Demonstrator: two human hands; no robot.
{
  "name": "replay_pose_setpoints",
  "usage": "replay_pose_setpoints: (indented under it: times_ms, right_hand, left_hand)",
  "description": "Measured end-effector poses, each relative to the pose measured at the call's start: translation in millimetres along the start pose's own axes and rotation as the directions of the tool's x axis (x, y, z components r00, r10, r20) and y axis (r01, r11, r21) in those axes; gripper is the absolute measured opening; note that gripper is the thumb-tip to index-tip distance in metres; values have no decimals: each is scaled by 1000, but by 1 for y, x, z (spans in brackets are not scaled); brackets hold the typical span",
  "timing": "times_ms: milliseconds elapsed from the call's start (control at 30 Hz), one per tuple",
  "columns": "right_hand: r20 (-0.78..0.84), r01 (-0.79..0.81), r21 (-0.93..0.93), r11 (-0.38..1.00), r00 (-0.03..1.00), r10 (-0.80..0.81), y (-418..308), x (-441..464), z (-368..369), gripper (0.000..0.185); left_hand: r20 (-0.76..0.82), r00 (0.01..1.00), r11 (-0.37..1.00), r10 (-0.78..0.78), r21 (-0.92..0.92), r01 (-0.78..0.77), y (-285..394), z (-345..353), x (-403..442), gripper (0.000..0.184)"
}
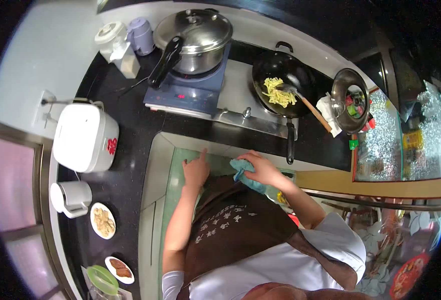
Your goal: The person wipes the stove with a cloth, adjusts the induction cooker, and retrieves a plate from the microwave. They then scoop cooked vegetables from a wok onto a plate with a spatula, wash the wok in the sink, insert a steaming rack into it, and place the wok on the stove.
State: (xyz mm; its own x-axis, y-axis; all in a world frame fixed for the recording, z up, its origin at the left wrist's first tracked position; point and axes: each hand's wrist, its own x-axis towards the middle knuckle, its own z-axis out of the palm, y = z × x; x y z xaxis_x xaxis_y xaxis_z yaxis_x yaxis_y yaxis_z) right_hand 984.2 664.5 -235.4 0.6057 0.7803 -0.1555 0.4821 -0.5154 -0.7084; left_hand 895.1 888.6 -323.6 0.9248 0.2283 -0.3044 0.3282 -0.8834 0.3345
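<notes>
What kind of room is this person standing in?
It looks like a kitchen, probably a home one: a black wok with food in it sits on the stove, a lidded steel pot stands on a lit electric cooktop, and the person wears an apron.

left hand (196, 172) pointing, right hand (262, 169) curled

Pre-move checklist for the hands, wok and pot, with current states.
1. Left hand free: ok, holding nothing.
2. Cloth held in right hand: ok.
3. Wok handle kept back from counter edge: not ok, points toward the person and reaches the edge.
4. Spatula in wok: ok, wooden handle out over the rim.
5. Pot lid locked: cannot tell; it sits on the pot.
6. Flame under wok off: cannot tell, hidden.
</notes>
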Motion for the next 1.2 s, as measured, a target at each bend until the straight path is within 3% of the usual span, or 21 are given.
replay_pose_setpoints:
  times_ms: [133, 267, 467, 533, 733, 767, 900, 1000, 1100, 1200]
  right_hand:
    - [132, -71, -15, 997, 989, 72, -10, -31, 4, 48]
    - [180, -62, 7, 998, 982, 60, -17, -60, 4, 47]
    - [140, -35, 14, 999, 990, 33, -17, -83, -13, 47]
    - [110, -28, 20, 999, 994, 26, -13, -88, -21, 47]
    - [31, -46, 83, 996, 999, 44, 7, -98, -51, 47]
    - [41, -89, 73, 993, 995, 86, 9, -98, -58, 48]
    - [14, -90, 101, 991, 996, 89, 27, -95, -78, 47]
    - [26, -132, 107, 985, 991, 130, 30, -90, -95, 47]
    - [74, -96, 122, 988, 993, 88, 45, -79, -104, 47]
    - [87, -28, 158, 987, 996, 15, 53, -63, -109, 48]
  left_hand:
    - [35, 993, 989, -115, -87, 118, -5, 49, -38, 56]
    - [-46, 989, 984, -137, -119, 131, -7, 79, -59, 60]
    - [-236, 963, 992, -128, -19, 127, -4, 28, -16, 74]
    - [-237, 963, 991, -131, 6, 136, -1, 5, 7, 82]
    - [-164, 948, 961, -274, -21, 274, 3, -47, 84, 80]
    - [-218, 939, 957, -268, 52, 285, -7, -37, 102, 90]
    - [-211, 925, 929, -316, 130, 347, -4, -48, 128, 93]
    - [-223, 922, 914, -318, 186, 360, 0, -49, 133, 91]
    - [-193, 918, 888, -347, 248, 388, -3, -46, 133, 89]
    - [-128, 918, 897, -376, 198, 395, 4, -55, 126, 82]
